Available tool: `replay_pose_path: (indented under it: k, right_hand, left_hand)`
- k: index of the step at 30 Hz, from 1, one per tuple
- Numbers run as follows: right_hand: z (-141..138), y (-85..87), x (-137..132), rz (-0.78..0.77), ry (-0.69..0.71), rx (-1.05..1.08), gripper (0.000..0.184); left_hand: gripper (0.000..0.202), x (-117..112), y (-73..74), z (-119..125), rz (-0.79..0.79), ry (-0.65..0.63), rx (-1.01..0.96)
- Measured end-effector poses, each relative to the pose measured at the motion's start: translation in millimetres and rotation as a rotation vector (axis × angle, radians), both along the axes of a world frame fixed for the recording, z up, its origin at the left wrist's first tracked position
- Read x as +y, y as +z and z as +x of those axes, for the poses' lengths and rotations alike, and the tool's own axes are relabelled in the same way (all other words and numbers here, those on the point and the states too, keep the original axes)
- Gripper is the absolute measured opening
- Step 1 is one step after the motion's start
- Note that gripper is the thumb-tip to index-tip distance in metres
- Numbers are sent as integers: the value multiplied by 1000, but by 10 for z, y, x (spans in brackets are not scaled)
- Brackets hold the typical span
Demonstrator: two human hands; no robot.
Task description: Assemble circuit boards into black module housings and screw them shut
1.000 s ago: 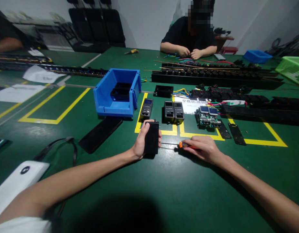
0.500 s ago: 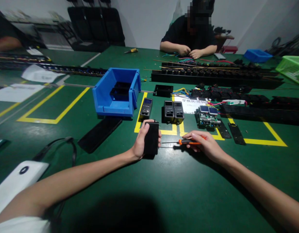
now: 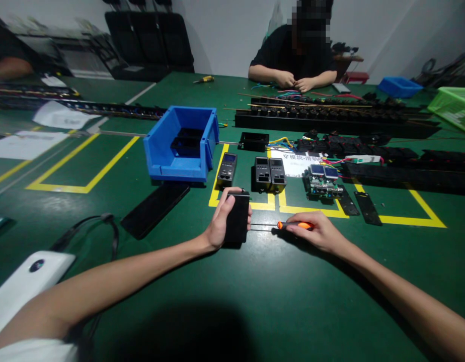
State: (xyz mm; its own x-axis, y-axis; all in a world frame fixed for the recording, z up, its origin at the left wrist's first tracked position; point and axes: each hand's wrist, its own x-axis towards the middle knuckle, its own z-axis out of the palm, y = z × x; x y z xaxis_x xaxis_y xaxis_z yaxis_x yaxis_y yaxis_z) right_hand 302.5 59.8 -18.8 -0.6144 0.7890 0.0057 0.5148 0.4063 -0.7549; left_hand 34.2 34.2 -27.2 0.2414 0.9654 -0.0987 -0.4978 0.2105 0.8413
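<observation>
My left hand [image 3: 219,221] is closed around a small black box module [image 3: 237,218], holding it upright on the green table [image 3: 262,291]. My right hand [image 3: 318,232] grips the orange handle of a thin screwdriver [image 3: 293,225]. Its metal shaft lies level and points left, with the tip at the right side of the black box. Just beyond, three similar black modules [image 3: 270,174] with small screens lie in a row on the yellow floor-tape lines, and a circuit board module [image 3: 323,182] sits to their right.
A blue bin [image 3: 181,145] holding black parts stands at centre left. A flat black plate [image 3: 155,208] lies before it. Long black power strips [image 3: 330,120] and coloured wires fill the far right. A person sits across the table working with wires. A white device [image 3: 24,289] and black cable [image 3: 89,226] are at lower left.
My right hand lifted the screwdriver slightly, then brought it back level against the box. The left hand tilted the black box a little. Nothing else moved.
</observation>
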Motion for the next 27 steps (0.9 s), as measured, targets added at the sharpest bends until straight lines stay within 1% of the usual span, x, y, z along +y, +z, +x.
replay_pose_path:
  k: [5, 9, 12, 14, 15, 17, 19, 21, 22, 24, 26, 27]
  right_hand:
    - [0, -9, -40, 201, -4, 61, 21]
    - [-6, -1, -59, 334, 6, 89, 18]
    - [-11, 0, -60, 393, 10, 94, 16]
    - [-19, -4, -59, 380, -2, 116, 16]
    - [-26, -7, -59, 342, -14, 136, 16]
    - [-48, -4, -62, 191, -70, 195, 18]
    - [-75, 17, -64, -48, -161, 257, 22]
    - [-97, 60, -62, -332, -229, 323, 30]
    - [-102, 86, -59, -476, -234, 357, 35]
    - [-95, 139, -48, -737, -185, 397, 45]
    - [-72, 180, -34, -902, -132, 373, 51]
    - [-59, 195, -27, -935, -117, 340, 51]
  left_hand:
    - [49, 1, 16, 14, -36, 27, 9]
    - [47, -7, 51, 24, -16, 31, 4]
    - [43, -9, 58, 26, -4, 31, 6]
    - [43, -10, 56, 26, -1, 30, 5]
    - [43, -10, 54, 25, -1, 31, 4]
    - [43, -10, 53, 23, 1, 30, 2]
    - [43, -10, 52, 19, 3, 21, -2]
    - [43, -11, 52, 15, 6, 8, -13]
    - [43, -11, 51, 13, 6, 4, -19]
    - [44, -13, 50, 8, 8, -2, -27]
    - [45, -17, 51, 5, 9, -10, -31]
    - [45, -21, 52, 3, 9, -14, -33]
